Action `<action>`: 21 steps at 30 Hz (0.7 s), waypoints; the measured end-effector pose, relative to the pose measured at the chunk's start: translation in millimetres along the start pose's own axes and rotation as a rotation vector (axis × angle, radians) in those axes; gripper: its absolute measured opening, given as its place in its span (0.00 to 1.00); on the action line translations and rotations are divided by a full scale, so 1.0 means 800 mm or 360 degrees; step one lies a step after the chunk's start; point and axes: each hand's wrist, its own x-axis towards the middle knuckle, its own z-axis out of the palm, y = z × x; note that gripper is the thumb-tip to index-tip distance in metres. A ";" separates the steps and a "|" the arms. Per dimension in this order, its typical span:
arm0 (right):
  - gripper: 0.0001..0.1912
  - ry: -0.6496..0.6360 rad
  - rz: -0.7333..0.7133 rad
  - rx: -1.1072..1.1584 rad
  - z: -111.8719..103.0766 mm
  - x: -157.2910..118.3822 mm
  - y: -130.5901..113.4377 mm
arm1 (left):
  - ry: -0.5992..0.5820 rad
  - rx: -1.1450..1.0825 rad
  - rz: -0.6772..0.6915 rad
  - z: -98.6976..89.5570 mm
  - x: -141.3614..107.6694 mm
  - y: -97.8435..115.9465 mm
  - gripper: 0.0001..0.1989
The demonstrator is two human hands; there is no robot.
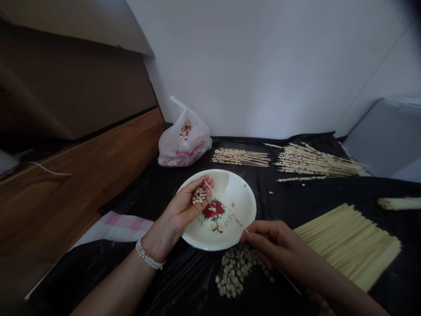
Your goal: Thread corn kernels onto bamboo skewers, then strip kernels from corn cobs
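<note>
Yellow bare sticks (351,247) are waiting lower right, full sticks (301,161) mid-right, my right hand (276,239) pinching another stick (243,227), left hand (186,205) spread under seeds (199,195).

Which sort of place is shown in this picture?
Probably an improvised indoor work corner, perhaps in a home: a patterned household basin and a pile of bare sticks lie on a black sheet.

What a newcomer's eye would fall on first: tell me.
Probably the white basin near the middle, its red flower print bright against the black sheet around it. Over the basin the left hand cups small pale pieces, while the right hand, at its right side, grips a thin skewer. Behind, bundles of loaded skewers lie near the wall.
</note>
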 end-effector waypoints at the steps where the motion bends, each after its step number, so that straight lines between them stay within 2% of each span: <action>1: 0.20 0.0014 0.0002 0.0000 0.001 0.000 0.000 | 0.0010 0.0008 0.0011 0.000 0.000 0.000 0.15; 9: 0.21 0.0043 0.0012 -0.0124 0.001 0.003 0.006 | 0.0025 0.0082 0.0070 0.002 -0.004 -0.001 0.11; 21: 0.21 0.0060 0.0032 -0.0041 0.008 0.001 0.002 | 0.0013 0.0066 0.0073 0.006 -0.010 -0.006 0.07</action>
